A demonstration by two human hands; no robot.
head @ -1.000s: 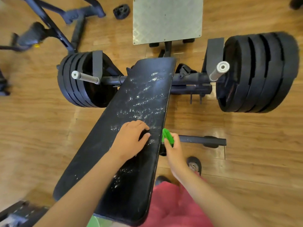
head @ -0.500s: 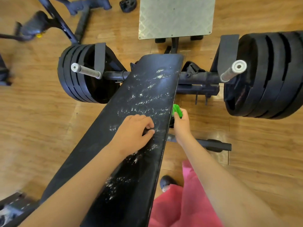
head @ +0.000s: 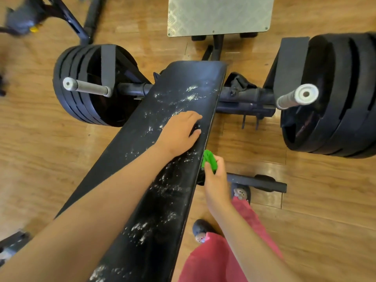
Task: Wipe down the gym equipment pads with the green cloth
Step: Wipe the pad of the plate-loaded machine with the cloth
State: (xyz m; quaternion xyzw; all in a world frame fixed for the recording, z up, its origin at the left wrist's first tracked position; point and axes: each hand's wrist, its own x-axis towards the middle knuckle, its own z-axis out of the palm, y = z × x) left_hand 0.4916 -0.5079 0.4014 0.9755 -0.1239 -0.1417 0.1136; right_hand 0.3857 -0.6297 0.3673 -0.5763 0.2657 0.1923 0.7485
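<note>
wiping the flecked black bench pad (head: 173, 210) is best done firmly with the crumpled green cloth (head: 209, 162) gripped by the right hand (head: 216, 181), the empty, loosely curled left hand (head: 179, 133) rested atop.

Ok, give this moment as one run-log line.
left hand: rests on bench pad | right hand: grips green cloth beside pad edge | pad: white specks

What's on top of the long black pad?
White specks and the left hand lie on the pad; the green cloth is beside it. Hand and forearm hide whatever is beneath.
</note>
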